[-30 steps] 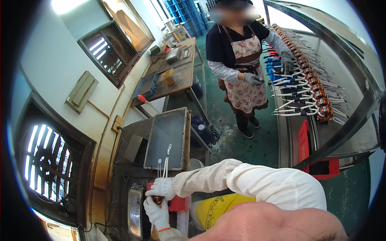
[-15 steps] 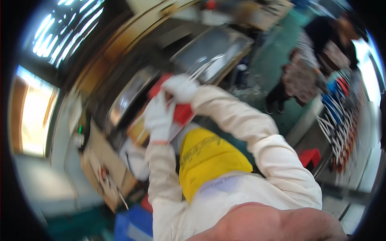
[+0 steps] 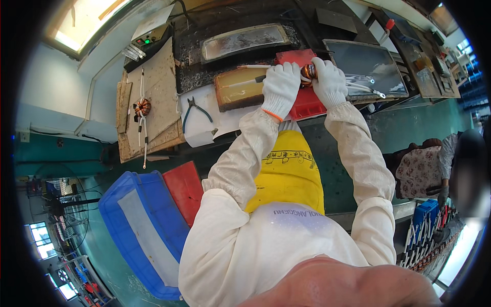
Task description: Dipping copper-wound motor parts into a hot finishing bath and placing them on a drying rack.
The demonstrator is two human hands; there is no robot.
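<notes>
A copper-wound ring coil (image 3: 308, 72) with white-sleeved leads is held between my two white-gloved hands. My left hand (image 3: 281, 86) closes on its left side, where leads stick out to the left. On the other side my right hand (image 3: 329, 82) grips it, and leads with metal lugs run out to the right. Below the coil is a red tray (image 3: 308, 105), partly hidden by the hands. An amber-filled rectangular pan (image 3: 230, 92) lies just left of my left hand. Cutting pliers (image 3: 194, 110) with dark handles rest on white paper farther left.
Another ring coil (image 3: 142, 107) lies on a worn board at left. Behind the hands is a framed metal-surfaced basin (image 3: 245, 42), with a dark flat tray (image 3: 365, 64) to the right. A blue crate (image 3: 110, 204) stands lower left. A person (image 3: 422, 169) is at the right.
The view has turned and steadied from a tilted blur. Both hands stay together above the red tray, and the coil between them now shows clearly.
</notes>
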